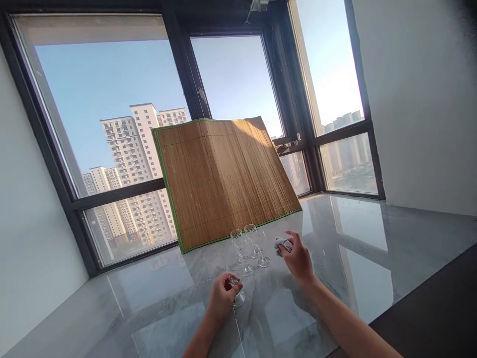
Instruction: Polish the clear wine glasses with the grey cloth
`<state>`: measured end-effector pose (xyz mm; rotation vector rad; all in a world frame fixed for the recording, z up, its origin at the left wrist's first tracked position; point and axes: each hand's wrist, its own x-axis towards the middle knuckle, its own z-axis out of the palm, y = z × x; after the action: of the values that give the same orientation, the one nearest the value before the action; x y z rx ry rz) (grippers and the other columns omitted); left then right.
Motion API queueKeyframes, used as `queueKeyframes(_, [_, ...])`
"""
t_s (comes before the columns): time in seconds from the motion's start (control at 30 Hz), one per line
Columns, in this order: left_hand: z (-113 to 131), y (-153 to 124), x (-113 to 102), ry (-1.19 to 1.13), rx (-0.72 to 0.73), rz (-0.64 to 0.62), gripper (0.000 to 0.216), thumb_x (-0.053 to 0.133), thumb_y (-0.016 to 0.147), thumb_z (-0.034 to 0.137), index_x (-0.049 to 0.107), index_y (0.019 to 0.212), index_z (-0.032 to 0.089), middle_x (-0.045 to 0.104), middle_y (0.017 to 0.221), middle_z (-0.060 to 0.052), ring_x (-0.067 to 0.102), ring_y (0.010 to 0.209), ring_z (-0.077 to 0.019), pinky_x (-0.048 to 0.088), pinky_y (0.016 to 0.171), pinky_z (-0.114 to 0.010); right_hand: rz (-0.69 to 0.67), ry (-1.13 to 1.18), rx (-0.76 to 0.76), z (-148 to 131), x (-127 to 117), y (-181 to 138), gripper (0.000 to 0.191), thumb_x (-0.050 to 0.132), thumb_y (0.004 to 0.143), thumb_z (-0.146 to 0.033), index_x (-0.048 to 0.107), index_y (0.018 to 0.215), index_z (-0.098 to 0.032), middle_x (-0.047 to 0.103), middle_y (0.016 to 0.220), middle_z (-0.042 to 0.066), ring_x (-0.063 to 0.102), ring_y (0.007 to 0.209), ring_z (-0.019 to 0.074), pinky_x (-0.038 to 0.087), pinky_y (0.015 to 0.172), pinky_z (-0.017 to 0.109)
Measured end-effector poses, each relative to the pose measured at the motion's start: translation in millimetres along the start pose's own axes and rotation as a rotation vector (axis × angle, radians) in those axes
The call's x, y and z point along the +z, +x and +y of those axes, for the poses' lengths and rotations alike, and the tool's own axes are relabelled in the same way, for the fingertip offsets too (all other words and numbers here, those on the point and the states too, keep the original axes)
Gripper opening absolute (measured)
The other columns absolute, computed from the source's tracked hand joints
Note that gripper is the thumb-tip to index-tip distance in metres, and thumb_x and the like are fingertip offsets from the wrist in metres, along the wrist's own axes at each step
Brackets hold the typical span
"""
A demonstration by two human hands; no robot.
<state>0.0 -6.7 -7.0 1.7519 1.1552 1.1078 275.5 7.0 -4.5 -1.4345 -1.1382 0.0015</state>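
Observation:
My left hand (223, 296) is closed around the upper part of a clear stemmed glass (239, 299), whose round foot shows at the counter. The fingers hide much of its bowl. Just beyond it stand several more clear stemmed glasses (247, 269), upright and grouped close together. To their right, my right hand (298, 257) hovers over the counter, pinching a small white-and-grey crumpled thing (282, 243) that looks like a cloth. This hand is apart from the glasses.
The glossy grey marble counter (167, 298) carries bright window reflections. Behind the glasses, a brown bamboo mat (227, 174) with green edging leans against the dark-framed window (119, 191). A white wall (413, 109) rises on the right, and the counter's dark front edge lies at lower right.

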Motion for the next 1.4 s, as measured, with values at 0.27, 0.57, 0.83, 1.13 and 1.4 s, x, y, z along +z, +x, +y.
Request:
queueKeyframes(0.27, [-2, 8, 16, -0.092, -0.043, 0.106, 0.040, 0.076, 0.059, 0.046, 0.068, 0.082, 0.014, 0.059, 0.064, 0.001, 0.053, 0.059, -0.0121, 0.040, 0.057, -0.023, -0.147, -0.182, -0.001, 3, 12, -5, 0.038, 0.050, 0.083, -0.023, 0.046, 0.121, -0.023, 0.068, 0.098, 0.005, 0.065, 0.084, 0.0203, 0.038, 0.064, 0.026])
queueKeyframes(0.57, [4, 14, 32, -0.069, 0.025, 0.009, 0.043, 0.072, 0.067, 0.040, 0.068, 0.099, 0.013, 0.064, 0.073, -0.001, 0.059, 0.068, -0.0145, 0.046, 0.065, -0.025, -0.201, -0.240, 0.060, -1, 8, -4, 0.038, 0.051, 0.084, -0.020, 0.047, 0.122, -0.022, 0.069, 0.103, 0.009, 0.065, 0.089, 0.0217, 0.037, 0.064, 0.025])
queueKeyframes(0.83, [12, 3, 29, 0.182, 0.107, 0.066, 0.017, 0.060, 0.076, 0.033, 0.062, 0.077, 0.016, 0.062, 0.071, -0.001, 0.055, 0.064, -0.0132, 0.042, 0.061, -0.023, -0.165, -0.227, 0.069, 3, 9, -3, 0.036, 0.051, 0.085, -0.022, 0.047, 0.121, -0.021, 0.068, 0.101, 0.009, 0.065, 0.090, 0.0222, 0.039, 0.067, 0.027])
queueKeyframes(1.13, [30, -21, 13, 0.509, 0.317, -0.112, 0.017, 0.057, 0.078, 0.025, 0.074, 0.081, 0.022, 0.063, 0.113, -0.008, 0.057, 0.104, -0.0228, 0.043, 0.097, -0.037, -0.185, -0.270, 0.092, 3, 7, -3, 0.035, 0.049, 0.084, -0.021, 0.047, 0.120, -0.021, 0.069, 0.099, 0.008, 0.066, 0.086, 0.0219, 0.038, 0.066, 0.027])
queueKeyframes(1.4, [34, -28, 10, 0.580, 0.280, -0.386, 0.065, 0.063, 0.079, 0.037, 0.045, 0.141, 0.032, 0.047, 0.145, -0.007, 0.039, 0.134, -0.0294, 0.021, 0.116, -0.049, -0.194, -0.270, 0.086, 5, 8, -3, 0.036, 0.049, 0.085, -0.023, 0.046, 0.121, -0.020, 0.069, 0.098, 0.009, 0.065, 0.086, 0.0222, 0.039, 0.067, 0.028])
